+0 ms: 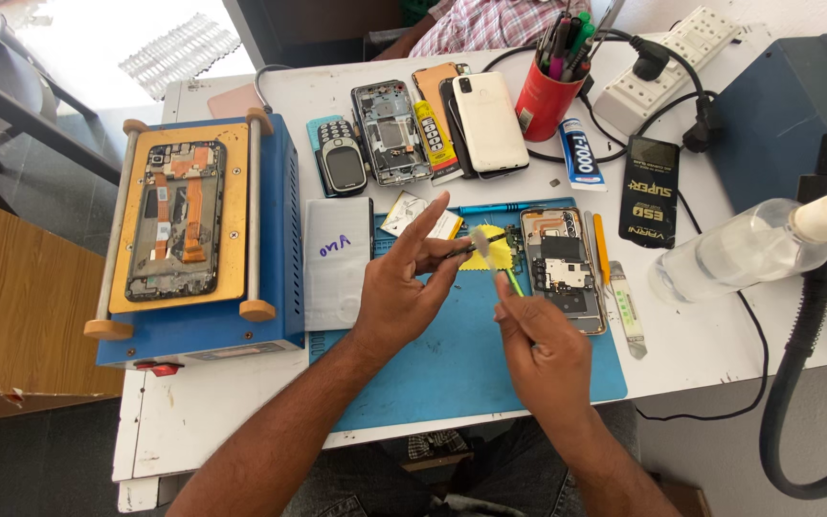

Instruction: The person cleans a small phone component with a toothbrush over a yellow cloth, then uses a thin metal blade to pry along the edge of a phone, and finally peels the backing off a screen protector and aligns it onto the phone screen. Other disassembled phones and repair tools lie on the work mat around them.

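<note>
My left hand [404, 282] is raised over a blue work mat [452, 373], pinching a small dark part [461, 251] between thumb and fingers, with the index finger stretched out. My right hand [543, 349] grips a green-handled brush [511, 280]; its pale bristles [479, 237] touch the part. Just right of both hands an opened phone [562, 270] lies on the mat with its circuit board showing. A yellow cloth [496, 258] lies beneath the brush.
A blue heating machine [275, 249] with a phone frame [174, 222] clamped on it stands at the left. Several phones [404, 129], a red pen cup [543, 101], a power strip [667, 57], a black battery [650, 191] and a clear bottle [739, 251] surround the mat. Another person's plaid sleeve [490, 21] is across the table.
</note>
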Demonstrator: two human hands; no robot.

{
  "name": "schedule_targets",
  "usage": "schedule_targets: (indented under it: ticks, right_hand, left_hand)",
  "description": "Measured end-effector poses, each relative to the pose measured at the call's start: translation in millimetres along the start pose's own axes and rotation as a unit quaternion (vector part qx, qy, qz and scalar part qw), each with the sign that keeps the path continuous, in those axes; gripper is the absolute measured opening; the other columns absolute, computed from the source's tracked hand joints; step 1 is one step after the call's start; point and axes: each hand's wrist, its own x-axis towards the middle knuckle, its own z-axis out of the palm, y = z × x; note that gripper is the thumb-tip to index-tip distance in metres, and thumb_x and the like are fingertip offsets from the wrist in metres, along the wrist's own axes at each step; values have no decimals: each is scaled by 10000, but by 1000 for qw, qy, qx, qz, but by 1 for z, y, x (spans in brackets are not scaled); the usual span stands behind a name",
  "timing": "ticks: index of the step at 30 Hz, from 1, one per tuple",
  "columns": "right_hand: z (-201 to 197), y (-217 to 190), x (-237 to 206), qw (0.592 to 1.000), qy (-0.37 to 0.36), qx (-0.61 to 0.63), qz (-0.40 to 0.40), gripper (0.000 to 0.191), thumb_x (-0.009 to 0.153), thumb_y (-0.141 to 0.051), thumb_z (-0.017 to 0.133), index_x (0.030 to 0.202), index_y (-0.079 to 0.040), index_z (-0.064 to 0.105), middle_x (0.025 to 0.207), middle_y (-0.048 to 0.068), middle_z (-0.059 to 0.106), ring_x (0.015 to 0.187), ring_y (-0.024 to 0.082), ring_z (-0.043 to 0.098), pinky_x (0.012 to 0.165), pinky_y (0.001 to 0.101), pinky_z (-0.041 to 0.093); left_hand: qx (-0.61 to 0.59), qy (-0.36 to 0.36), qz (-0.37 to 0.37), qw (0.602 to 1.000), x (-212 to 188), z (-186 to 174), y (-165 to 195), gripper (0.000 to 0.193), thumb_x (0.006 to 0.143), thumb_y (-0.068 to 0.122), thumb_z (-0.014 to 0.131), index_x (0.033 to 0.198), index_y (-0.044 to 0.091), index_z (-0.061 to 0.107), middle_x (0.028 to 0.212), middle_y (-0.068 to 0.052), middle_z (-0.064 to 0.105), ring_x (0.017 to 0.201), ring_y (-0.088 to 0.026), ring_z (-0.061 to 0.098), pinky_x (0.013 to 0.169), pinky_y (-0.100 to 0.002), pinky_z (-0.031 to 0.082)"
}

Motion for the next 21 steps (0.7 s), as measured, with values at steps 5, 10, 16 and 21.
schedule_targets:
  ticks: [5, 10, 16, 21]
  right_hand:
    - [2, -2, -6, 999, -23, -19, 39, 333, 973, -90, 705, 1300, -150, 724, 823, 43, 737, 646, 103, 645, 551, 259, 504]
    - [5, -1, -7, 999, -31, 15, -14, 299, 1008, -94, 666, 1293, -165, 723, 860, 9, 744, 718, 65, 680, 574, 235, 535]
    - [4, -4, -8, 999, -19, 11, 48, 357, 966, -111, 694, 1322, -136, 704, 822, 24, 732, 652, 69, 617, 538, 244, 495]
    - [3, -5, -8, 998, -13, 9, 67, 357, 968, -122, 702, 1325, -126, 710, 819, 33, 729, 652, 79, 601, 556, 238, 495]
  left_hand:
    - [10, -5, -18, 1000, 0, -1, 3, 711, 992, 25, 676, 1600, 151, 330, 1131, -123, 787, 1099, -210, 775, 977, -349, 660]
    - [2, -11, -9, 1000, 2, -3, 1, 716, 999, 12, 656, 1610, 153, 311, 1136, -121, 782, 1113, -207, 768, 995, -352, 653]
    - [2, -21, -43, 999, 1, -1, 1, 739, 992, 30, 683, 1612, 170, 307, 1064, -115, 786, 1041, -192, 790, 924, -336, 688]
    - [-11, -36, -49, 998, 3, 1, 3, 761, 995, 35, 679, 1623, 165, 269, 1092, -120, 787, 1051, -188, 784, 912, -331, 672]
